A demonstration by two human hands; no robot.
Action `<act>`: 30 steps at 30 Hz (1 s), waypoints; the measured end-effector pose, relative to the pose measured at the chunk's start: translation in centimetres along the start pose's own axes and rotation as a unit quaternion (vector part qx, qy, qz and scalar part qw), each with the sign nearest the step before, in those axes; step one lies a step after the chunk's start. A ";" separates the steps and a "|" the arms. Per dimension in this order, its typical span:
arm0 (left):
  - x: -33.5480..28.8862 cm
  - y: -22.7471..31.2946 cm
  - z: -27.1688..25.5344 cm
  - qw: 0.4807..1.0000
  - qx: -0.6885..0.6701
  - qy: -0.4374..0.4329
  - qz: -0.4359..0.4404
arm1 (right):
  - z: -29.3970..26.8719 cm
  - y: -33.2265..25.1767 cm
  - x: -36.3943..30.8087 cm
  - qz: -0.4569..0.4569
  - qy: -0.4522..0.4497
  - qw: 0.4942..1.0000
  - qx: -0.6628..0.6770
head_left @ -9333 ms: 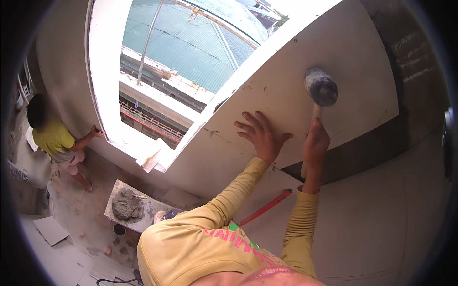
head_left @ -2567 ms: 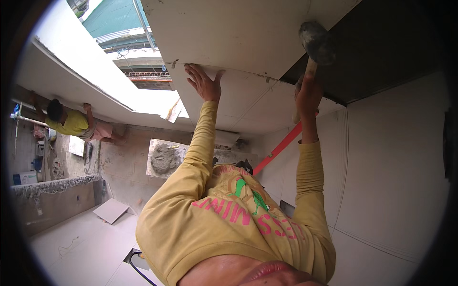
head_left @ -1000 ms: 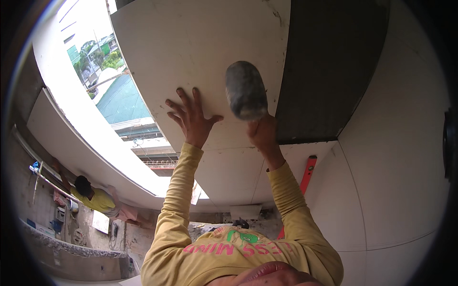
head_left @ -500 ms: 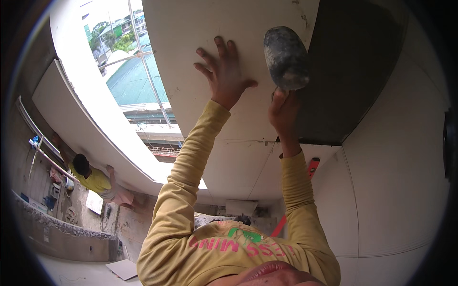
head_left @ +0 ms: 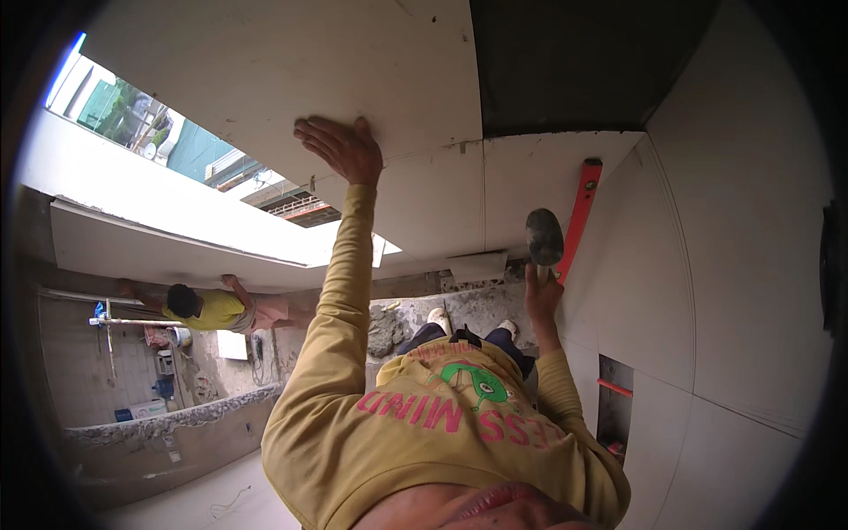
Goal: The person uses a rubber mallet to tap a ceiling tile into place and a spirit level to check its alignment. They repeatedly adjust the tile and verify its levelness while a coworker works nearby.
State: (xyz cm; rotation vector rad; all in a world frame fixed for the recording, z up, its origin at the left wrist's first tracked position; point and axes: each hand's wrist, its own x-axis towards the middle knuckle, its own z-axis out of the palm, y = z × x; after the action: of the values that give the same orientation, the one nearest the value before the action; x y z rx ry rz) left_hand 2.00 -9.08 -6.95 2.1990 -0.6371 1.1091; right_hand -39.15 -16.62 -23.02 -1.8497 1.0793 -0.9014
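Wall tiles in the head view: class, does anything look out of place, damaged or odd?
Yes: a dark patch at the top, right of the large pale tile near the left hand. It looks odd because pale tiles adjoin it, yet it has none.

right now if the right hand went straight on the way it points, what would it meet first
Led by the mallet it grips, the right hand would probably meet the pale wall tile first, left of the red level; the gap is hard to judge.
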 end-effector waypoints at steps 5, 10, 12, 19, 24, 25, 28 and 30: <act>-12.9 3.3 5.3 0.959 -0.065 -0.162 -0.222 | -8.2 10.9 -12.2 0.181 -0.079 0.967 -0.159; -10.2 5.4 7.1 0.868 -0.220 -0.073 -0.440 | -13.8 15.5 -16.1 0.221 -0.145 0.936 -0.234; -8.5 6.8 6.7 0.833 -0.286 -0.013 -0.474 | -14.2 16.7 -15.2 0.200 -0.156 0.939 -0.233; -9.3 9.2 7.4 0.910 -0.228 0.020 -0.346 | -10.3 17.8 -9.2 0.167 -0.168 0.956 -0.170; -10.0 1.5 7.4 0.902 -0.176 0.007 -0.394 | -8.1 16.5 -7.2 0.161 -0.186 0.957 -0.152; -10.0 0.5 7.4 0.890 -0.178 -0.013 -0.420 | -8.0 16.2 -7.0 0.158 -0.186 0.960 -0.138; -10.4 -0.4 7.1 0.890 -0.203 -0.010 -0.408 | -7.7 15.0 -6.3 0.118 -0.199 0.964 -0.134; -10.6 0.5 6.8 0.921 -0.174 -0.020 -0.347 | -7.1 13.8 -5.2 0.089 -0.211 0.964 -0.137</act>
State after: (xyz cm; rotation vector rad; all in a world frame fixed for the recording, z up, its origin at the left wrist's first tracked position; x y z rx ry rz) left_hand -0.27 -12.47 -18.84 1.8926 -0.0288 0.5276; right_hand -51.94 -18.35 -33.05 -2.0069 1.1116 -0.2393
